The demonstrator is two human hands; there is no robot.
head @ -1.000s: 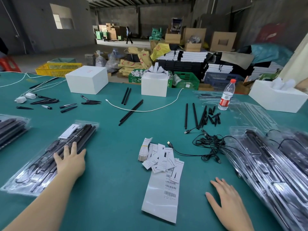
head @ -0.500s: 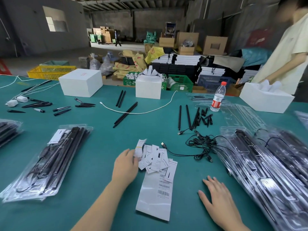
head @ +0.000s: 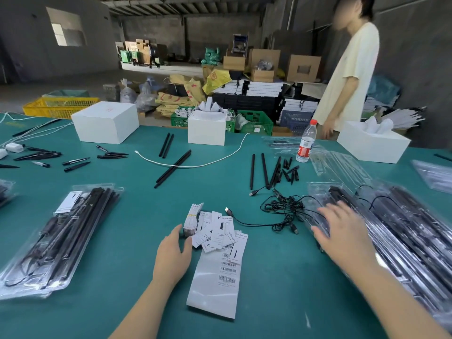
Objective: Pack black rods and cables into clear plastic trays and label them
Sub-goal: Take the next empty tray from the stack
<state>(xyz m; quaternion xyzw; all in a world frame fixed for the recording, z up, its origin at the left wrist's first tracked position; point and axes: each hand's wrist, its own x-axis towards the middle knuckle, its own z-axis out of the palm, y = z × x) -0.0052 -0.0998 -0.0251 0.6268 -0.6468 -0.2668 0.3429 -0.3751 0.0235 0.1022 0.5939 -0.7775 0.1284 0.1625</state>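
1. My left hand (head: 172, 253) lies on the green table (head: 102, 319) just left of the pile of small labels (head: 215, 228); my thumb reaches toward the banded label bundle (head: 192, 222) at the pile's left edge, and I cannot tell whether it touches. The fingers are loosely extended and hold nothing.
2. My right hand (head: 342, 231) is well to the right of the labels, fingers spread and straight, blurred, over the near-left edge of the stack of filled clear trays (head: 403, 241). It grips nothing; whether the palm presses on the plastic I cannot tell.
3. The tangle of black cables (head: 283, 211) lies between the labels and that stack, one plug end just beside the pile's top.
4. A long white barcode sheet (head: 217, 285) runs from under the labels toward me.
5. Loose black rods (head: 264, 170) lie beyond the cables, farther from me than the labels.
6. A packed tray (head: 61, 236) with rods and a white label sits well left of the pile.
7. A water bottle (head: 305, 143) stands beyond the rods.
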